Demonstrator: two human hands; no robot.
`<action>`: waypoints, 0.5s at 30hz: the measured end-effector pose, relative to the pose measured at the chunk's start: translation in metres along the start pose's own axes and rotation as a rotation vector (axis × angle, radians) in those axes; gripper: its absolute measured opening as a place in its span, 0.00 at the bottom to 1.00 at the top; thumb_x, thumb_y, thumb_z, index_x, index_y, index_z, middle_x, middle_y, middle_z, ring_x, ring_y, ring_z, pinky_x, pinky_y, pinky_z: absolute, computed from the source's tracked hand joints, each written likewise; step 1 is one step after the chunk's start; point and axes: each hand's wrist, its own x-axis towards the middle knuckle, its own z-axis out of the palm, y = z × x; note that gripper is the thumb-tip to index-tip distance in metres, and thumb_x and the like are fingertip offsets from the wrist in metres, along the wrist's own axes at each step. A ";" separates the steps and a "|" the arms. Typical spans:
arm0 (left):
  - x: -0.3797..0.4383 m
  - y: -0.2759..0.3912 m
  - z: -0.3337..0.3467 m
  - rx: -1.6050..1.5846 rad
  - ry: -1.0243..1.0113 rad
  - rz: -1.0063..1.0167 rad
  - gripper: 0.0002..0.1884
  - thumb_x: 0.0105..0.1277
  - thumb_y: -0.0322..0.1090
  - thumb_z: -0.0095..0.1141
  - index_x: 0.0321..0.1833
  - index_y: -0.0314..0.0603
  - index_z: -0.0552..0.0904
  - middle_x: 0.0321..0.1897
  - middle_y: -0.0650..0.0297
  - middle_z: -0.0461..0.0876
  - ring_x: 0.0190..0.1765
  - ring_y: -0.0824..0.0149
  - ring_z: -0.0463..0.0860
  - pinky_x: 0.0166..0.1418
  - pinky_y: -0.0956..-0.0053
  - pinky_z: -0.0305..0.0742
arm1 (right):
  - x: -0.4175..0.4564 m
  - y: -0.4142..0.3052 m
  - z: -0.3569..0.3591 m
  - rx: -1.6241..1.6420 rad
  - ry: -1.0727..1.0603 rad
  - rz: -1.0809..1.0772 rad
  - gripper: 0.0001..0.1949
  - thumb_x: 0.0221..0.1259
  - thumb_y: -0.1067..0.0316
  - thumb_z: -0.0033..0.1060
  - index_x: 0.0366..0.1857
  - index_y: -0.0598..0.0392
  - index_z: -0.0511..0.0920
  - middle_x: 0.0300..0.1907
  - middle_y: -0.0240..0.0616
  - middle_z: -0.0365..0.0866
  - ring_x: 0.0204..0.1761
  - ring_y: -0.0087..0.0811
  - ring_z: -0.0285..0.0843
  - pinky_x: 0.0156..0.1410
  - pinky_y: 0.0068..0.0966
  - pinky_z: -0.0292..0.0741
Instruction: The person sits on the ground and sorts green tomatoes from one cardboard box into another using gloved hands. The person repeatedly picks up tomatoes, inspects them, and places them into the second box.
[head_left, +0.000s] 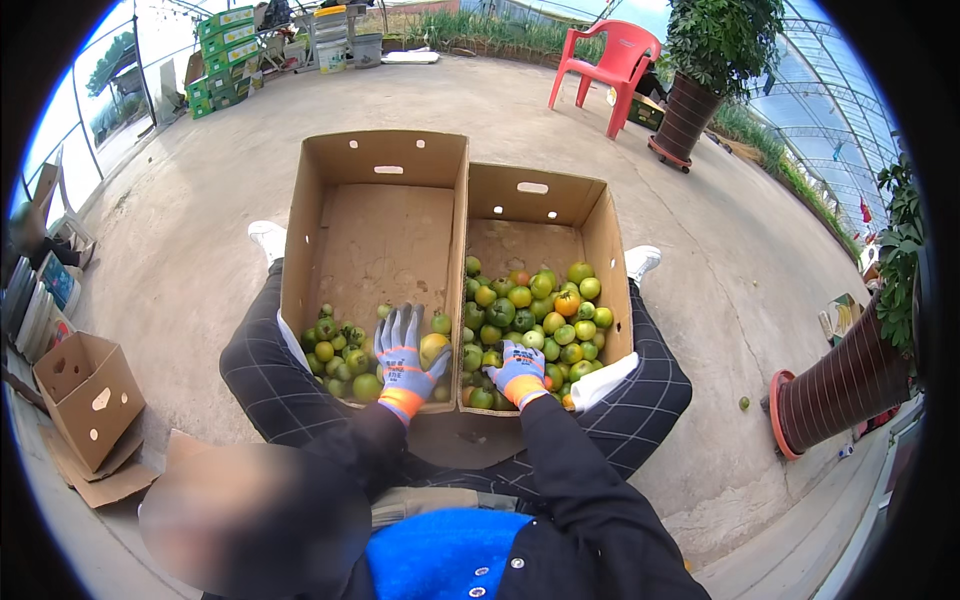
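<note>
Two open cardboard boxes stand side by side between my legs. The left box (388, 159) has green tomatoes (337, 351) along its near end, with bare cardboard beyond them. My left hand (405, 360), in a grey and orange work glove, is spread palm down over these, its thumb beside a yellowish tomato (433, 348). In the right box (536, 191) lies a deeper heap of green tomatoes (540, 307), a few of them orange. My right hand (520, 369), gloved alike, rests on the near part of that heap with fingers bent down; whether it grips a tomato is hidden.
An empty cardboard box (90, 397) sits at the left on flattened cardboard. Farther off are a red plastic chair (611, 64), potted plants (686, 120) and stacked green cartons (229, 60). A loose green tomato (744, 403) lies on the concrete floor at right.
</note>
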 end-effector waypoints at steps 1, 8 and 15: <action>0.001 0.002 -0.002 -0.020 0.008 0.026 0.42 0.52 0.50 0.65 0.70 0.43 0.65 0.66 0.52 0.66 0.69 0.49 0.61 0.73 0.52 0.49 | 0.003 0.003 0.004 0.048 0.060 0.041 0.34 0.51 0.42 0.63 0.60 0.52 0.72 0.56 0.45 0.77 0.59 0.45 0.72 0.66 0.36 0.62; 0.004 0.021 -0.018 -0.092 -0.146 0.258 0.42 0.51 0.54 0.66 0.69 0.46 0.68 0.67 0.53 0.65 0.69 0.48 0.60 0.74 0.50 0.49 | -0.004 0.022 -0.012 1.755 -0.171 -0.235 0.22 0.66 0.59 0.57 0.59 0.60 0.72 0.52 0.35 0.78 0.51 0.26 0.77 0.55 0.24 0.75; 0.006 0.026 -0.018 -0.152 -0.158 0.430 0.36 0.47 0.50 0.69 0.62 0.49 0.73 0.57 0.63 0.75 0.67 0.55 0.68 0.74 0.46 0.50 | -0.009 0.004 0.000 1.599 -0.317 -0.423 0.25 0.58 0.69 0.64 0.62 0.60 0.71 0.57 0.32 0.76 0.57 0.20 0.71 0.64 0.21 0.66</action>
